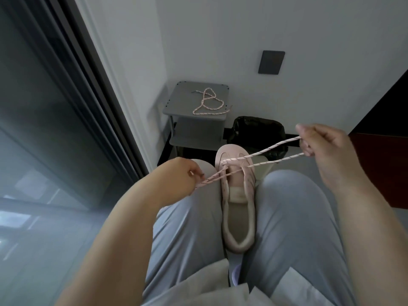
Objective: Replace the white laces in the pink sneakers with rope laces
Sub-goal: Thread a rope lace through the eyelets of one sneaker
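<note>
A pink sneaker (pixel 237 195) lies wedged between my thighs, toe pointing away from me. A pink speckled rope lace (pixel 271 154) runs through its front eyelets and stretches out to both sides. My left hand (pixel 183 175) pinches two strands of it just left of the shoe. My right hand (pixel 322 144), raised to the right, grips two more strands pulled taut. A second rope lace (pixel 209 103) lies coiled on top of the small grey shelf stand (pixel 176 100) against the wall.
A bin lined with a black bag (pixel 258 131) stands right of the grey stand. A dark glass sliding door (pixel 44 107) fills the left. A dark red cabinet (pixel 388 151) is at the right edge. A dark wall plate (pixel 271 62) sits above.
</note>
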### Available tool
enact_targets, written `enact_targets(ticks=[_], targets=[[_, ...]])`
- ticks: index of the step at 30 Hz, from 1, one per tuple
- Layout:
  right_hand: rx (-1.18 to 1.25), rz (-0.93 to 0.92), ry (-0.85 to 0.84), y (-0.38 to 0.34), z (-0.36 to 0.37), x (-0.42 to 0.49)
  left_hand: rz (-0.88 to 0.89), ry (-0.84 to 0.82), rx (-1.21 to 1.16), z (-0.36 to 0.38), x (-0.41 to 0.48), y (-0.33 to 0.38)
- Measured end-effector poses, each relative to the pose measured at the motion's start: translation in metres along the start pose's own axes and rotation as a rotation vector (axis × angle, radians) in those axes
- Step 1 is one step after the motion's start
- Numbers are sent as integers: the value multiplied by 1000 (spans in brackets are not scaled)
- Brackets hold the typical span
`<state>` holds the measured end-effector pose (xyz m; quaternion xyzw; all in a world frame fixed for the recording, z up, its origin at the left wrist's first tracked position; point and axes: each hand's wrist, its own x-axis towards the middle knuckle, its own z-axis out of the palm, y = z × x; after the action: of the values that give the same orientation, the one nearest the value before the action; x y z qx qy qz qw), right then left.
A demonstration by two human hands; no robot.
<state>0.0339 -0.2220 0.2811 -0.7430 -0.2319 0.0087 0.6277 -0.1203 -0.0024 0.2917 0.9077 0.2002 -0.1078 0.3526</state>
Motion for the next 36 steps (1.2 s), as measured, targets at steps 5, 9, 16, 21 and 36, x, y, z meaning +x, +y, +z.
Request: enact_targets(ticks=[5, 9, 16, 21, 36], targets=[[71, 32, -78, 3, 21, -3, -27, -158, 262, -11, -25, 4], [104, 75, -121, 13, 37, -9, 5, -253, 256, -12, -32, 10], [213, 23, 68, 21, 31, -9, 229, -452, 58, 9, -34, 26], [218, 4, 228, 21, 25, -6, 289, -575, 18, 7, -36, 26], [-420, -344, -70, 32, 47, -19, 396, 265, -102, -12, -24, -7]])
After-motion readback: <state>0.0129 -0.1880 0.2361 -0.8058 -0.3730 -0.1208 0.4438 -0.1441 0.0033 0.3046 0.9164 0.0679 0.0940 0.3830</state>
